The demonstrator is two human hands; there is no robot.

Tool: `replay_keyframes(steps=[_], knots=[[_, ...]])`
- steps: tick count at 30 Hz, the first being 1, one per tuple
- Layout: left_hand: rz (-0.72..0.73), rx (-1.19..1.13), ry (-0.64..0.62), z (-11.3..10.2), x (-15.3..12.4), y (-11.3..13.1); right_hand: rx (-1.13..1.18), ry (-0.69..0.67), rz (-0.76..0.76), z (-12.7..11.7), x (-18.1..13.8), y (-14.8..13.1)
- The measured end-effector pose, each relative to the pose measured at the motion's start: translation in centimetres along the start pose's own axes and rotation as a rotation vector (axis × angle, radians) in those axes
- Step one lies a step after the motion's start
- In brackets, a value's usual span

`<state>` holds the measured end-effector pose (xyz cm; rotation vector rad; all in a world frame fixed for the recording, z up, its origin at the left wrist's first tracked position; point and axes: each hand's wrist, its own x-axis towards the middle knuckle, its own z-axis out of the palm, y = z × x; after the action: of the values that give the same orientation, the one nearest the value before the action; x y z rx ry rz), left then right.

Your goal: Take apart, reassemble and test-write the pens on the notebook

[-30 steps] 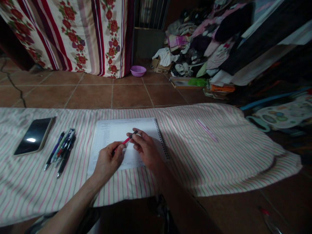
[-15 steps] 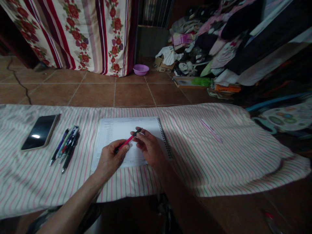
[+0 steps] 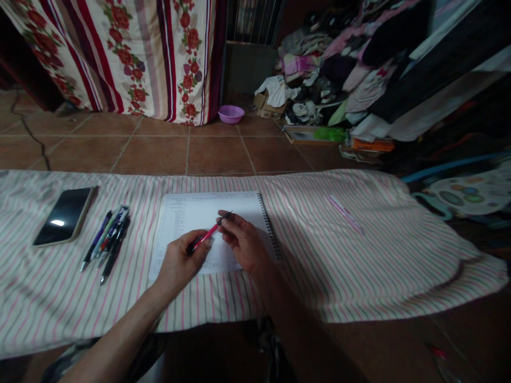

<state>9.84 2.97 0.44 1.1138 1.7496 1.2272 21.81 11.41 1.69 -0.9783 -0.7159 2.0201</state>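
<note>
A pink pen (image 3: 207, 234) with black ends is held slantwise between both hands over a spiral notebook (image 3: 199, 205). My left hand (image 3: 181, 255) is closed around its lower black end. At the upper black end, the fingers of my right hand (image 3: 243, 239) pinch the pen near a thin dark tip. The notebook lies flat on a striped cloth, its wire binding on the right and printed lines down the left of the page. Part of the page is hidden by my hands.
Several pens (image 3: 107, 242) lie bunched left of the notebook, beside a phone (image 3: 66, 217). A pink-and-white pen (image 3: 346, 214) rests on the striped cloth (image 3: 383, 266) to the right. Beyond are a tiled floor, a purple basin (image 3: 231, 114) and a heap of clothes (image 3: 319, 69).
The fingers of my right hand have shifted slightly on the pen's upper end, and the thin dark tip shows more clearly. My left hand stays nearly still.
</note>
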Motion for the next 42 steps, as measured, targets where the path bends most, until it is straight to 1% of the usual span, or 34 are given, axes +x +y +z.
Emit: replay_keyframes(steps=[4,8,11,14,18,24,27,32,35,38,42], knots=[[0.004,0.058,-0.021,-0.19,0.0,0.17,-0.016,0.002,-0.04,0.03,0.2,0.24],[0.073,0.169,0.026,-0.34,0.03,0.29,-0.083,0.053,-0.056,-0.2,0.61,0.73],[0.067,0.214,0.017,-0.41,0.03,0.38,-0.107,0.078,-0.054,-0.32,0.6,0.72],[0.035,0.188,0.001,-0.42,0.02,0.35,-0.101,0.023,-0.039,-0.23,0.31,0.39],[0.044,0.176,-0.003,-0.36,0.04,0.17,-0.07,-0.029,-0.029,0.03,0.09,0.22],[0.059,0.185,-0.003,-0.4,0.04,0.05,-0.18,0.043,-0.083,-0.23,0.48,0.76],[0.059,0.189,-0.008,-0.45,0.05,0.01,-0.18,0.026,-0.078,-0.37,0.43,0.7],[0.041,0.157,0.007,-0.38,0.03,0.03,-0.099,-0.005,-0.052,-0.21,0.22,0.38],[0.046,0.136,0.018,-0.32,-0.03,0.11,-0.142,-0.012,-0.07,-0.16,0.34,0.5],[0.05,0.139,0.014,-0.35,-0.09,0.22,-0.205,0.013,-0.093,-0.22,0.48,0.71],[0.047,0.154,-0.008,-0.45,-0.11,0.26,-0.217,0.017,-0.107,-0.32,0.5,0.77]])
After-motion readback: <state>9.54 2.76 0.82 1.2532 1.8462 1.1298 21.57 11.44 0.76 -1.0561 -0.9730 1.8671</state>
